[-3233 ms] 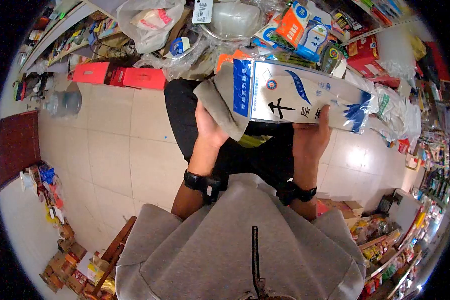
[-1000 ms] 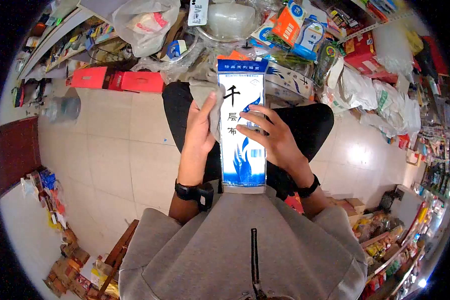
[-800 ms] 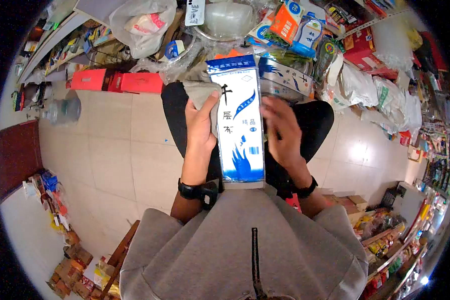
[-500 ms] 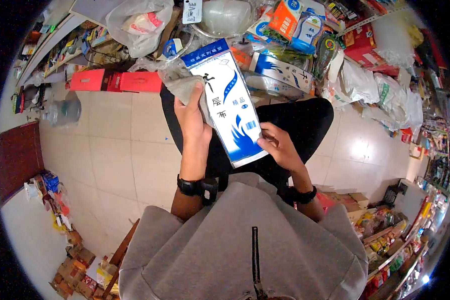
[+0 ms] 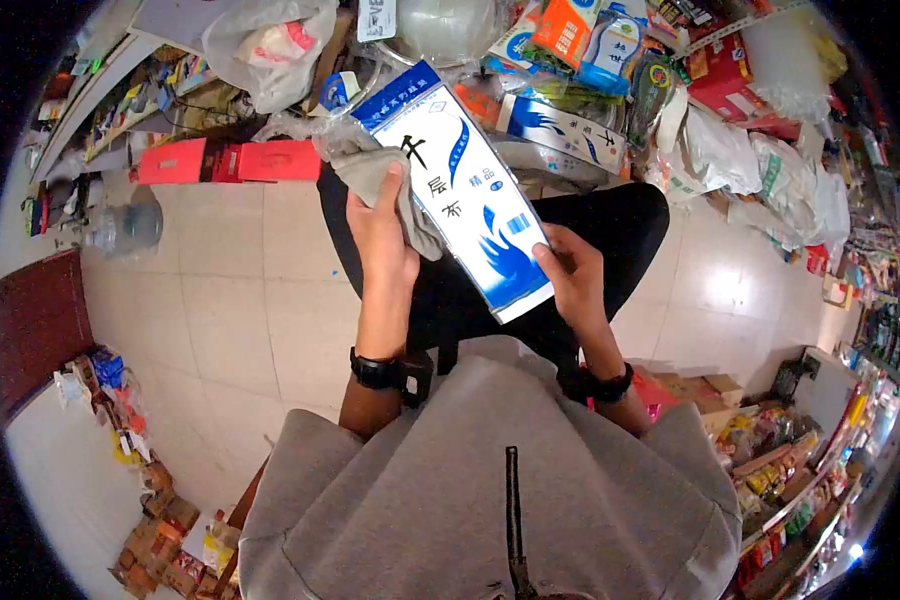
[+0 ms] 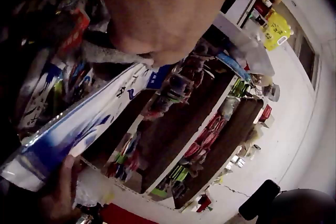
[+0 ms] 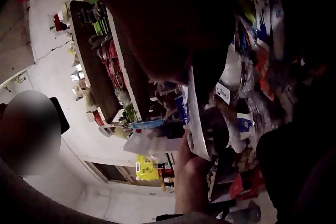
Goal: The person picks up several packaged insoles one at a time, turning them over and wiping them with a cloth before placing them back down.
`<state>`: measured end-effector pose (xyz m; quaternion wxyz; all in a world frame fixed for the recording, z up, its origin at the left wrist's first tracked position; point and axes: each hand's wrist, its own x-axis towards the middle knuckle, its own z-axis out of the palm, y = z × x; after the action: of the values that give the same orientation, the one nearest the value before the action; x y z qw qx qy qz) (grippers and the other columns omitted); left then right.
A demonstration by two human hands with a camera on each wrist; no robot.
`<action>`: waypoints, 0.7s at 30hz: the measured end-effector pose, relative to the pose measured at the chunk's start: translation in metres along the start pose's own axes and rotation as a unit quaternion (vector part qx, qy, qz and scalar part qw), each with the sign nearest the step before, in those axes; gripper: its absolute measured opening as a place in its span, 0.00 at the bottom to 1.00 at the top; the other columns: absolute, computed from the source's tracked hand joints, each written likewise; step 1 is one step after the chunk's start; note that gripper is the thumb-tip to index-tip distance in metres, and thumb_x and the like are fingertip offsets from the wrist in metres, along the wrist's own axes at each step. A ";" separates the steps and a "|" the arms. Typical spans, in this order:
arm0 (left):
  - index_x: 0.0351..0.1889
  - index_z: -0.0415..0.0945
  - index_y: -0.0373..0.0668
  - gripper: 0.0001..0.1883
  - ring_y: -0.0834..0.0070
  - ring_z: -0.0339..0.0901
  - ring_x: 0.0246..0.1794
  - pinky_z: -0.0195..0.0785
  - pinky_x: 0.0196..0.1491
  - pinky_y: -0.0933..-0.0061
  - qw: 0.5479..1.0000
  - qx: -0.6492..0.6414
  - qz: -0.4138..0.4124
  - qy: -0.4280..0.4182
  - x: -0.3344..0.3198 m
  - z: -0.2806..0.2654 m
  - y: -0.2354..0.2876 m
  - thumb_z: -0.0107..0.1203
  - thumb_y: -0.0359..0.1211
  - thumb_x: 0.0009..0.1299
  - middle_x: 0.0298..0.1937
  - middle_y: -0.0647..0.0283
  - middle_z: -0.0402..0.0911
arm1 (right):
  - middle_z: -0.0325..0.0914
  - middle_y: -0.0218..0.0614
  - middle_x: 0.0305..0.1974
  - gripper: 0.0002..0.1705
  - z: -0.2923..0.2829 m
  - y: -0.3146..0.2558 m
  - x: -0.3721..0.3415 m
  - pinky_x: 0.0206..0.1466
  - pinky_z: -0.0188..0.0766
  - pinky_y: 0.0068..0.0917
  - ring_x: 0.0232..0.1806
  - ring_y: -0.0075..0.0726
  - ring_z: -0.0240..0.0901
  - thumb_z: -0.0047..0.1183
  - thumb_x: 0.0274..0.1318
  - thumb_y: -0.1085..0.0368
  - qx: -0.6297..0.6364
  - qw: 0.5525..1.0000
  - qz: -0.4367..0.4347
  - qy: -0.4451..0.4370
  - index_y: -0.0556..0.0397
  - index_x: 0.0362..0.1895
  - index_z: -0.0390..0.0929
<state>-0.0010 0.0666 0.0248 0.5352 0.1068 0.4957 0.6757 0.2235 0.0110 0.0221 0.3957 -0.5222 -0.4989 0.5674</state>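
Front and centre: a blue-and-white 千层布 package (image 5: 485,200) held in two hands

Slanting over a seated person's black trousers (image 5: 610,225), the long, flat package has a glossy clear wrapper. Its blue top band carries small white Chinese characters; below, large black brushstrokes read 千层布, beside smaller blue 精品, a curling blue ribbon shape, a barcode and a blue, feathery motif.

The left hand (image 5: 382,240) grips a soft, crumpled grey cloth (image 5: 368,170) against the package's left edge, thumb on top; its other fingers are mostly hidden underneath. The right hand (image 5: 578,285) pinches the lower right edge, thumb on the printed face and fingers bent behind.

Beyond the knees, a similar white package (image 5: 562,132) printed in blue and black lies amid crinkled plastic, near an orange packet (image 5: 567,30) and a blue packet (image 5: 613,60). Farther left, two smooth red boxes (image 5: 280,161) sit along the pale tiled floor (image 5: 220,320).
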 end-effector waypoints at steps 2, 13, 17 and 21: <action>0.59 0.66 0.35 0.20 0.69 0.78 0.50 0.73 0.51 0.68 1.000 -0.018 -0.009 0.018 0.000 -0.005 0.004 0.54 0.31 0.71 0.53 0.57 0.77 | 0.82 0.37 0.39 0.15 -0.001 -0.008 0.002 0.42 0.72 0.22 0.39 0.23 0.76 0.53 0.62 0.67 -0.024 1.000 -0.002 0.020 0.63 0.50 0.76; 0.66 0.63 0.42 0.25 0.62 0.66 0.65 0.59 0.66 0.60 0.961 -0.162 -0.156 -0.158 -0.011 0.002 0.001 0.43 0.46 0.77 0.65 0.59 0.69 | 0.80 0.37 0.40 0.18 0.007 -0.014 0.013 0.43 0.70 0.19 0.40 0.22 0.74 0.55 0.61 0.69 0.047 0.998 -0.024 0.042 0.63 0.53 0.71; 0.66 0.63 0.40 0.26 0.62 0.66 0.65 0.58 0.67 0.60 0.972 -0.118 -0.160 -0.126 -0.010 0.012 0.005 0.42 0.46 0.77 0.66 0.59 0.69 | 0.79 0.36 0.40 0.16 0.003 -0.010 0.014 0.42 0.70 0.19 0.40 0.22 0.74 0.54 0.62 0.70 -0.005 0.995 -0.078 0.063 0.62 0.53 0.71; 0.68 0.61 0.41 0.29 0.58 0.62 0.68 0.51 0.71 0.56 0.910 -0.310 -0.217 -0.170 -0.006 -0.005 0.002 0.30 0.49 0.78 0.70 0.56 0.64 | 0.79 0.37 0.39 0.15 0.001 -0.021 0.008 0.42 0.71 0.20 0.39 0.21 0.74 0.53 0.62 0.70 -0.013 0.993 -0.081 0.084 0.63 0.52 0.71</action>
<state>-0.0031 0.0588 0.0266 0.7510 -0.0617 0.1737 0.6340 0.2200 0.0222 0.0408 0.4737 -0.5309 -0.5118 0.4814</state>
